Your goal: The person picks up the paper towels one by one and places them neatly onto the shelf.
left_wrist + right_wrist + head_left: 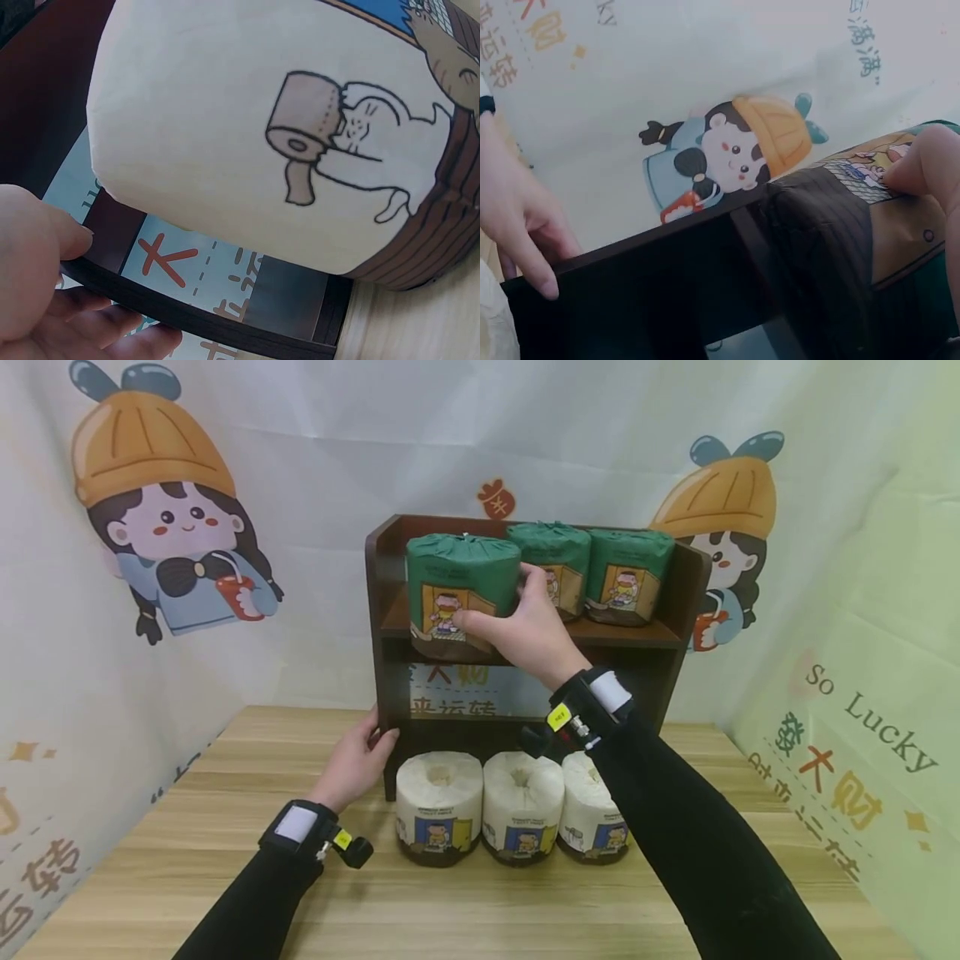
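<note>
My right hand [536, 631] grips a green-wrapped toilet roll [453, 581] from its right side, the thumb across its printed front. That roll is upright at the left of the upper tier of a dark brown shelf [386, 693], overlapping the tier's front edge in the head view. Low on the shelf's left side panel [217, 322], my left hand [356, 764] pinches the edge, thumb on one face and fingers on the other. In the right wrist view the thumb [930, 161] lies on the roll's picture, and the left hand [525, 217] shows at the panel's far end.
Two more green rolls [551, 547] [626, 577] stand on the upper tier's right. Three white-wrapped toilet rolls [438, 802] [522, 806] [585, 810] line up on the wooden table [225, 827] before the shelf. A printed cloth backdrop [337, 460] hangs behind.
</note>
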`<action>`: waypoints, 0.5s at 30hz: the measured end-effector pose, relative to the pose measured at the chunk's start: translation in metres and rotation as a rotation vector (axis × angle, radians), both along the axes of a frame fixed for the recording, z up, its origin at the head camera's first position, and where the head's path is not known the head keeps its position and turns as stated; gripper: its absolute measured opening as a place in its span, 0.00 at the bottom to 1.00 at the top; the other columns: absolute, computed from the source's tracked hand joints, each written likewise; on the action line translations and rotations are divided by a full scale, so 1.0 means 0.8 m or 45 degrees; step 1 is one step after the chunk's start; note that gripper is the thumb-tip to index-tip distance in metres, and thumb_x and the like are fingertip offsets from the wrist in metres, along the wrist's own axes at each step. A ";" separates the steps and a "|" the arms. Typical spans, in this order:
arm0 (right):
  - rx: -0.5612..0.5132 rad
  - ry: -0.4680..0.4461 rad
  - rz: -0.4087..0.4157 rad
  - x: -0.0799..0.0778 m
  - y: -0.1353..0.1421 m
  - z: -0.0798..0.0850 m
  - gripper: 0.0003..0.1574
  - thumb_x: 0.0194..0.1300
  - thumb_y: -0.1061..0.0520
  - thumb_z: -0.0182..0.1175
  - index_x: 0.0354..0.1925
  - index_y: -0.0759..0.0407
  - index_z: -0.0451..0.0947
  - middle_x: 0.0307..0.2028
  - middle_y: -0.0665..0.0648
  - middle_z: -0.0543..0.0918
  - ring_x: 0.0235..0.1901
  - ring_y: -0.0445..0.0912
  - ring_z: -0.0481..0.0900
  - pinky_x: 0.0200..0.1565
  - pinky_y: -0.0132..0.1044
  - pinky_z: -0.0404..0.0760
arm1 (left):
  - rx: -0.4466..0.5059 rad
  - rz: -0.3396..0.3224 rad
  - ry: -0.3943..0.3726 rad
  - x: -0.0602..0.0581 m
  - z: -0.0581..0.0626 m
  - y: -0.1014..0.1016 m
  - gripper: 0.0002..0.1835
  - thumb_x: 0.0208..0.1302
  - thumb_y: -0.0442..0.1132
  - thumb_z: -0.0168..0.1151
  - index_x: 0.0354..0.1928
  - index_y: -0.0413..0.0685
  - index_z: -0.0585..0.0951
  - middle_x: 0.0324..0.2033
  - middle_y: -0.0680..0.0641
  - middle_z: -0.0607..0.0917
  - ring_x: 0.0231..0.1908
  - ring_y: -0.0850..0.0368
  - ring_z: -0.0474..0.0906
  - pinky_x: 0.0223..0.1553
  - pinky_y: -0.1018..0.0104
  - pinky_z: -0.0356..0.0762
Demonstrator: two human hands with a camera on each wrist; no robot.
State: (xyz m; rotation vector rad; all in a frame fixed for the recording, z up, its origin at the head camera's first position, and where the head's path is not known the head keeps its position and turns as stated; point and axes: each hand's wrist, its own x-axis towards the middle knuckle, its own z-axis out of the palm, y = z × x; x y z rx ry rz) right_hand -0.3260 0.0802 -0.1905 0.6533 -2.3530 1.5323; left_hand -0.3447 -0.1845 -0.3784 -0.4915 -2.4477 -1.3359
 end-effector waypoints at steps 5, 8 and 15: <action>0.052 0.028 -0.067 -0.004 -0.002 -0.003 0.70 0.52 0.29 0.69 0.76 0.54 0.42 0.66 0.58 0.59 0.57 0.46 0.66 0.57 0.49 0.74 | 0.009 -0.019 0.027 -0.001 0.001 0.002 0.29 0.77 0.37 0.51 0.76 0.50 0.58 0.69 0.37 0.63 0.61 0.41 0.66 0.57 0.47 0.73; 0.107 0.100 -0.121 -0.006 -0.003 -0.005 0.69 0.53 0.28 0.68 0.76 0.55 0.43 0.65 0.58 0.57 0.55 0.47 0.66 0.56 0.48 0.75 | 0.020 -0.033 0.037 -0.002 0.001 0.002 0.29 0.77 0.35 0.51 0.76 0.51 0.58 0.69 0.36 0.63 0.61 0.41 0.65 0.58 0.47 0.72; 0.047 0.185 -0.141 -0.009 -0.011 -0.009 0.60 0.58 0.36 0.69 0.72 0.56 0.45 0.58 0.58 0.66 0.50 0.45 0.71 0.48 0.43 0.81 | 0.024 -0.018 0.023 -0.003 -0.003 0.000 0.29 0.77 0.36 0.51 0.76 0.51 0.58 0.68 0.37 0.63 0.61 0.42 0.66 0.57 0.48 0.73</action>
